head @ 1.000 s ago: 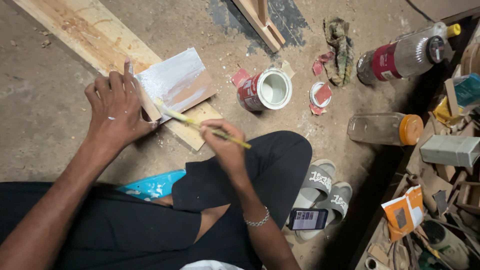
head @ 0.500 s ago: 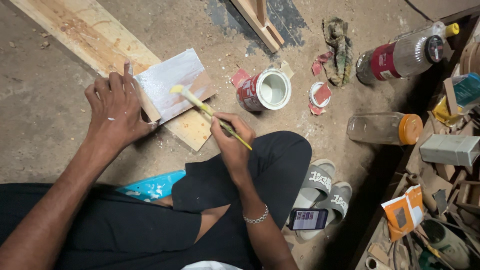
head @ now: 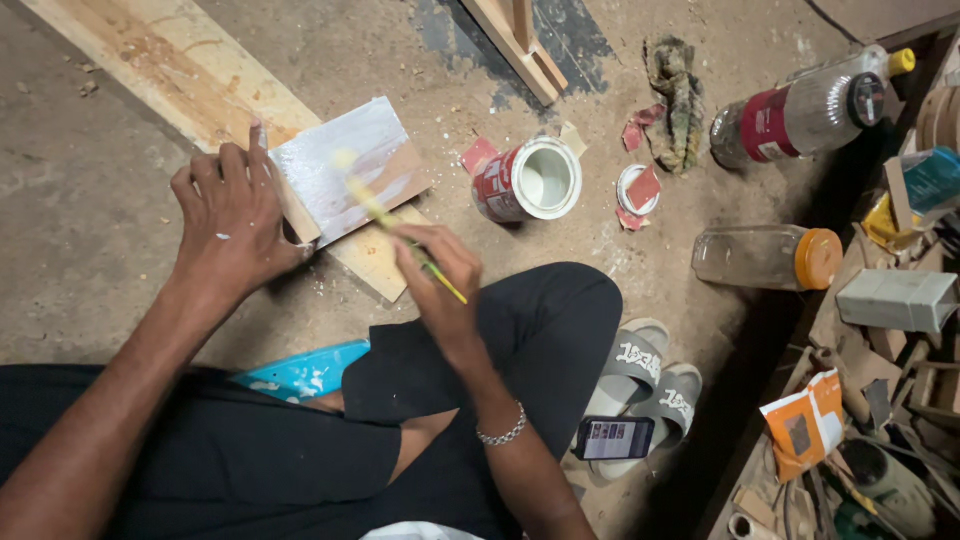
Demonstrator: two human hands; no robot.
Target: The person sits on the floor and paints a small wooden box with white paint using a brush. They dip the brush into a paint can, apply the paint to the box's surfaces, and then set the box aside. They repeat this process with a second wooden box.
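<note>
A small rectangular wooden piece (head: 350, 170), mostly coated in white paint, lies on a long bare plank (head: 170, 75) on the dirt floor. My left hand (head: 232, 215) presses flat against the piece's left edge and steadies it. My right hand (head: 440, 280) grips a thin yellow-handled paintbrush (head: 385, 215), blurred with motion, whose tip lies over the painted surface. An open red can of white paint (head: 530, 180) stands just right of the piece, its lid (head: 640, 190) beside it.
A rag (head: 678, 100) and a large plastic bottle (head: 810, 110) lie at the upper right, a clear jar with an orange cap (head: 770, 258) below them. Grey sandals and a phone (head: 613, 438) sit by my knee. Tool clutter fills the right edge.
My right hand has swept the brush up and left across the painted piece, from its lower edge onto its middle. My left hand has stayed in place.
</note>
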